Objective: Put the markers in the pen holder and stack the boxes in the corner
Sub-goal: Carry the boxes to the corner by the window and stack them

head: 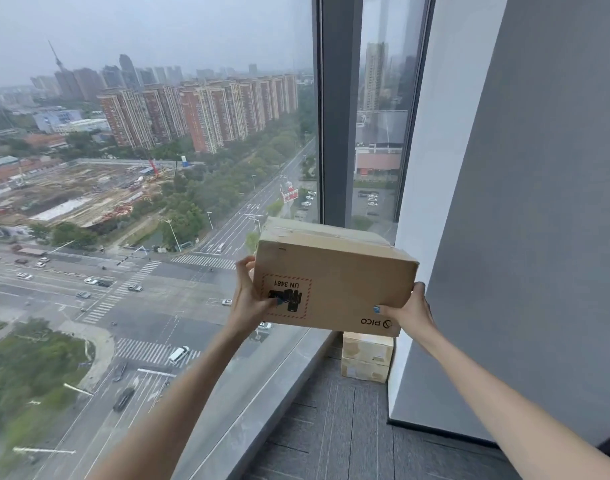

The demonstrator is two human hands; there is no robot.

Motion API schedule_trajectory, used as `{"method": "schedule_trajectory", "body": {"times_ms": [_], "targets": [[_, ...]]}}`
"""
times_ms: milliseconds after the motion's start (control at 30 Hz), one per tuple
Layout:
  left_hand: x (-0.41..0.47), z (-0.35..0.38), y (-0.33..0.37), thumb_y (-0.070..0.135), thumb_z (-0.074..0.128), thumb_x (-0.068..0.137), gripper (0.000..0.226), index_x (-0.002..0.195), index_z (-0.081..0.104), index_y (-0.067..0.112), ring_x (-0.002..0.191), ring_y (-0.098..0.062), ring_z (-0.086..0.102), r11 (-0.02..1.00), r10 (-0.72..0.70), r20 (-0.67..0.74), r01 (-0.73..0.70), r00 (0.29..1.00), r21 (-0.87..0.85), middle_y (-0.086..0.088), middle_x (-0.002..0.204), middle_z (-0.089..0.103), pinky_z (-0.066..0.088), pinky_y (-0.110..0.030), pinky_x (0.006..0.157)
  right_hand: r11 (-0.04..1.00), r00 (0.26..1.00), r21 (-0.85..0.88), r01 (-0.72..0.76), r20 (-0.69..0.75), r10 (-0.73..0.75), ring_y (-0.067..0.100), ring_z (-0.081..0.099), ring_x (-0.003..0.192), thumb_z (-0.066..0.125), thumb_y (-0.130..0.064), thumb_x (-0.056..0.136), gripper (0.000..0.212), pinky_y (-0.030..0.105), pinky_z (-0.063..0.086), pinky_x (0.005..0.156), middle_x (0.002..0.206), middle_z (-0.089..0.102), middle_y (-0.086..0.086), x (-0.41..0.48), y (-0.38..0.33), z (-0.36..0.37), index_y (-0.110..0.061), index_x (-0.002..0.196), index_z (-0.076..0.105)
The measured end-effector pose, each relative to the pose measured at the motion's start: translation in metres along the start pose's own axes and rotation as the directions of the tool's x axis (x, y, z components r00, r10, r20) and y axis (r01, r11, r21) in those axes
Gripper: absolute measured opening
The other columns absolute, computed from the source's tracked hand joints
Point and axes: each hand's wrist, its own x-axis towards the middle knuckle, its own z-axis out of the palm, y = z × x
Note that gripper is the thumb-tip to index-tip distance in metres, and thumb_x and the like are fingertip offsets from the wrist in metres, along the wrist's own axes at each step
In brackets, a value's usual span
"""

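Cardboard box [334, 282] gripped between left hand [253, 301] and right hand [412, 311].

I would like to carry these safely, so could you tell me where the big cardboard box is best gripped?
By its two short ends, low down, one hand from each side. The big cardboard box is wide and flat-sided, and the left hand and right hand already hold it so.
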Motion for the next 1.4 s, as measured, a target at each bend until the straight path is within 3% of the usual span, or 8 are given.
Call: {"method": "schedule_trajectory", "body": {"times_ms": [200,300,433,767,900,1033,1233,1400], "targets": [[0.111,0.075,-0.070,-0.014,0.068,0.069,0.075,0.123,0.024,0.013,0.095,0.005,0.052,0.998,-0.063,-0.011,0.063,0.998,0.028,0.001,0.115,0.042,0.052,-0.011,0.064,0.997,0.998,-0.060,-0.051,-0.038,0.049,0.027,0.054,0.101,0.081,-0.020,0.072,0.063,0.039,0.048,0.076,0.116,0.054,0.008,0.129,0.037,0.035,-0.010,0.110,0.031],[0.147,0.106,-0.116,-0.008,0.066,0.072,0.070,0.119,0.023,0.021,0.093,0.010,0.051,0.992,-0.118,0.013,0.118,0.993,0.046,0.015,0.107,0.042,0.055,-0.025,0.072,0.991,0.993,-0.080,-0.105,-0.058,0.100,0.032,0.060,0.096,0.081,-0.021,0.069,0.062,0.043,0.052,0.075,0.113,0.055,0.007,0.180,0.066,0.052,-0.014,0.105,0.031],[0.186,0.148,-0.177,0.016,0.068,0.070,0.067,0.113,0.021,0.040,0.110,-0.026,0.054,0.989,-0.122,0.034,0.118,0.992,0.087,0.003,0.121,0.046,0.051,-0.053,0.088,0.983,0.986,-0.100,-0.156,-0.075,0.149,0.035,0.062,0.093,0.081,-0.023,0.069,0.060,0.049,0.055,0.075,0.109,0.054,0.004,0.236,0.118,0.076,-0.017,0.101,0.030],[0.232,0.295,-0.419,-0.008,0.057,0.084,0.051,0.123,0.029,0.008,0.105,-0.011,0.058,0.989,-0.143,0.066,0.145,0.987,-0.016,0.014,0.108,0.049,0.056,-0.027,0.074,0.980,0.983,-0.143,-0.135,-0.147,0.114,0.027,0.054,0.093,0.080,-0.021,0.073,0.059,0.039,0.047,0.074,0.107,0.051,0.005,0.369,0.337,0.185,-0.012,0.102,0.029],[0.228,0.342,-0.514,0.000,0.058,0.084,0.048,0.119,0.031,0.020,0.114,-0.014,0.055,0.991,-0.107,0.059,0.111,0.993,-0.078,-0.002,0.121,0.045,0.058,-0.042,0.081,0.984,0.984,-0.152,-0.088,-0.164,0.063,0.024,0.050,0.096,0.079,-0.017,0.075,0.058,0.035,0.042,0.073,0.108,0.049,0.005,0.405,0.422,0.224,-0.009,0.102,0.029],[0.226,0.385,-0.584,-0.006,0.056,0.087,0.046,0.117,0.030,0.017,0.106,0.010,0.053,0.990,-0.080,0.042,0.085,0.996,-0.111,0.008,0.116,0.040,0.057,-0.022,0.075,0.984,0.982,-0.173,-0.040,-0.190,0.006,0.026,0.051,0.103,0.080,-0.021,0.073,0.060,0.039,0.045,0.077,0.115,0.052,0.010,0.436,0.489,0.255,-0.010,0.105,0.030],[0.219,0.422,-0.648,-0.006,0.057,0.086,0.049,0.118,0.030,0.019,0.121,-0.018,0.049,0.989,-0.012,0.012,0.013,1.000,-0.147,0.003,0.123,0.038,0.058,-0.040,0.086,0.968,0.966,-0.251,-0.013,-0.254,-0.052,0.033,0.054,0.113,0.078,-0.030,0.073,0.064,0.052,0.049,0.083,0.124,0.054,0.011,0.463,0.546,0.277,-0.013,0.113,0.031],[0.213,0.431,-0.661,-0.010,0.060,0.081,0.058,0.120,0.030,0.020,0.118,-0.019,0.051,0.981,-0.020,-0.007,0.018,1.000,-0.194,0.006,0.120,0.039,0.057,-0.023,0.074,0.906,0.946,-0.423,-0.005,-0.297,-0.133,0.031,0.051,0.107,0.075,-0.033,0.077,0.062,0.039,0.043,0.068,0.123,0.043,0.011,0.472,0.557,0.277,-0.007,0.118,0.036]]}}
